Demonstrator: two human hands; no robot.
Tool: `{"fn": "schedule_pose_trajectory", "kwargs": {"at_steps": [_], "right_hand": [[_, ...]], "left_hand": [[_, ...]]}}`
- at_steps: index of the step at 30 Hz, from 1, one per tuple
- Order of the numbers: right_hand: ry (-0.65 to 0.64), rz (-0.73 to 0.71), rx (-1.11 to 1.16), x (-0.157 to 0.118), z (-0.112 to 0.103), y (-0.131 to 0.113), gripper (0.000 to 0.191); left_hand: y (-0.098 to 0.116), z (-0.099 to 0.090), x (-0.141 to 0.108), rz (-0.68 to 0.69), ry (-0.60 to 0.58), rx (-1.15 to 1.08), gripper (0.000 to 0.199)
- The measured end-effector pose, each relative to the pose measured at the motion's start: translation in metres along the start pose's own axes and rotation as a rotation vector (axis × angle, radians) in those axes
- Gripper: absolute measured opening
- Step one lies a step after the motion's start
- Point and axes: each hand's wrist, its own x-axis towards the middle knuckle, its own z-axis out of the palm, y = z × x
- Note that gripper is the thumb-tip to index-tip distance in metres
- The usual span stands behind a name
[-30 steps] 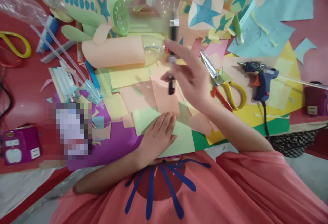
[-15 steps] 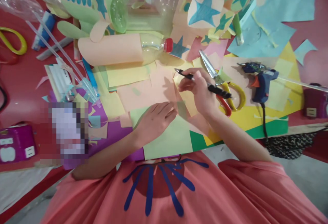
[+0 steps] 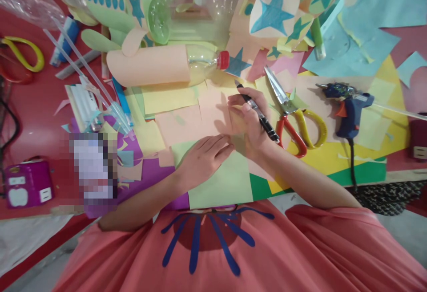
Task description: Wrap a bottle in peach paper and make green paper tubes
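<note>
Loose, overlapping papers (image 3: 180, 125) could slip if the left hand (image 3: 207, 159), flat and palm-down on a smooth pale-green sheet (image 3: 223, 185), eases off; the right hand (image 3: 255, 126) pinches a slim black pen (image 3: 265, 125), whose tail could snag the loop-handled steel scissors (image 3: 287, 107) just beside it.

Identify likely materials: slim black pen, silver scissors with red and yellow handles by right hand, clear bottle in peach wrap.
Black pen: probably glossy plastic; highlights on barrel.
Scissors: blades look like polished metal, silvery shine; handles likely smooth plastic, evenly coloured.
Clear bottle: likely glossy plastic, see-through with reflections; its peach wrap looks like matte paper, no shine.
</note>
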Motion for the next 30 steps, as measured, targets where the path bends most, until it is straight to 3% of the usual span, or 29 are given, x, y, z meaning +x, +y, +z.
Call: {"fn": "schedule_pose_trajectory", "kwargs": {"at_steps": [11,16,20,26,30], "right_hand": [[0.007,0.01,-0.038,0.001,-0.002,0.003,0.025],[-0.206,0.043,-0.143,0.0,-0.007,-0.001,0.05],[-0.373,0.052,-0.192,0.002,-0.006,-0.003,0.041],[-0.199,0.065,-0.155,0.004,-0.002,-0.001,0.046],[-0.171,0.102,-0.096,0.002,-0.003,0.0,0.043]], "left_hand": [[-0.001,0.003,-0.003,-0.006,-0.046,-0.03,0.031],[-0.001,0.002,-0.002,0.0,0.013,-0.069,0.026],[-0.001,0.003,-0.001,0.005,0.027,-0.095,0.026],[-0.014,0.009,-0.006,-0.065,0.065,-0.255,0.03],[-0.028,0.004,-0.007,-0.218,0.029,-0.213,0.024]]}}
